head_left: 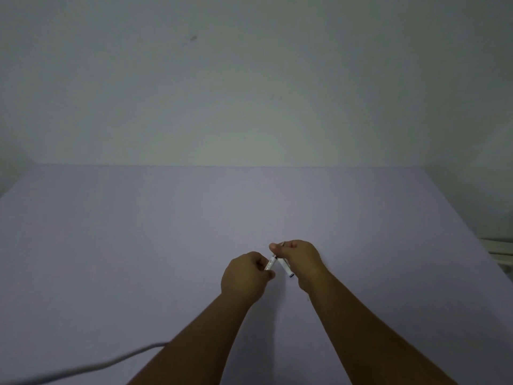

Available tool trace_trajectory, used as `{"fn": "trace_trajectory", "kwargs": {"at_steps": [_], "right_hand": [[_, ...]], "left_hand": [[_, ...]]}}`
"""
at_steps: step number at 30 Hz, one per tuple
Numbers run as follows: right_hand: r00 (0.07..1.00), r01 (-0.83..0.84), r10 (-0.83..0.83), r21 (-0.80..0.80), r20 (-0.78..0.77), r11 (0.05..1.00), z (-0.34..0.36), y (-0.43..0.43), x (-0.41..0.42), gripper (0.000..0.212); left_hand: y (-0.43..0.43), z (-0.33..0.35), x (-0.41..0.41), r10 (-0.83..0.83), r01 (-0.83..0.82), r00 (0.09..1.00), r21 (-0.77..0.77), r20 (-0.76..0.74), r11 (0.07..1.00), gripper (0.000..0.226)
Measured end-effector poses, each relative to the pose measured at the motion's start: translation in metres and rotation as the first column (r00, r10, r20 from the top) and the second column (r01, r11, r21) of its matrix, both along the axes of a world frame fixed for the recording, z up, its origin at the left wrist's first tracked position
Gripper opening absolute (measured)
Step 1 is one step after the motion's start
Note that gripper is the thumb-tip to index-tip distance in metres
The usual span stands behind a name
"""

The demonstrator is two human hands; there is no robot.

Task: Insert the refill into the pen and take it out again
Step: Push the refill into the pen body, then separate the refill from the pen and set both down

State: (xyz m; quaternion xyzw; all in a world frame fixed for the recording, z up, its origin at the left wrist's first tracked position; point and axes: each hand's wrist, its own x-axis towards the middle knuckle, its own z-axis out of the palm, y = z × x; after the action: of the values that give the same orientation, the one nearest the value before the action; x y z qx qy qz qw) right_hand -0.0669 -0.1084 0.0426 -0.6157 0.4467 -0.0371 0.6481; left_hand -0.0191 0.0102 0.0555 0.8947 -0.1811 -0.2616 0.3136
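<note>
Both hands meet over the middle of the lilac table. My left hand grips the white pen barrel, which points up and to the right. My right hand pinches the thin refill near its upper end, in line with the barrel's mouth. A second white piece with a dark blue tip, likely the cap, also sticks down out of my right hand. How far the refill sits inside the barrel is hidden by my fingers.
A grey cable lies across the table's near left corner. A pale wall rises behind the table's far edge. Something white sits past the table's right edge.
</note>
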Motion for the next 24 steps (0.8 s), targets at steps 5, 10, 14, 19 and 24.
{"fn": "trace_trajectory", "kwargs": {"at_steps": [5, 10, 14, 19, 24], "right_hand": [[0.998, -0.064, 0.064, -0.115, -0.003, 0.991, 0.001, -0.012, 0.003, 0.026], [0.97, -0.182, 0.081, -0.46, -0.23, 0.869, -0.021, -0.033, 0.01, 0.015], [0.87, -0.432, 0.233, -0.444, -0.434, 0.785, -0.049, -0.023, 0.016, 0.014], [0.815, -0.538, 0.251, -0.523, -0.522, 0.661, -0.067, -0.021, 0.019, 0.033], [0.962, -0.221, 0.096, -0.521, -0.257, 0.824, -0.053, -0.022, 0.029, 0.025]], "left_hand": [[0.003, -0.002, 0.006, 0.051, -0.053, 0.997, -0.024, -0.066, 0.998, 0.017], [0.009, -0.012, 0.014, 0.123, -0.133, 0.977, -0.051, -0.172, 0.99, 0.018], [0.01, -0.021, 0.017, 0.134, -0.148, 0.97, -0.055, -0.204, 0.987, 0.019], [0.01, -0.028, 0.021, 0.136, -0.149, 0.968, -0.047, -0.209, 0.988, 0.022], [0.01, -0.029, 0.024, 0.133, -0.148, 0.965, -0.053, -0.225, 0.988, 0.022]]}}
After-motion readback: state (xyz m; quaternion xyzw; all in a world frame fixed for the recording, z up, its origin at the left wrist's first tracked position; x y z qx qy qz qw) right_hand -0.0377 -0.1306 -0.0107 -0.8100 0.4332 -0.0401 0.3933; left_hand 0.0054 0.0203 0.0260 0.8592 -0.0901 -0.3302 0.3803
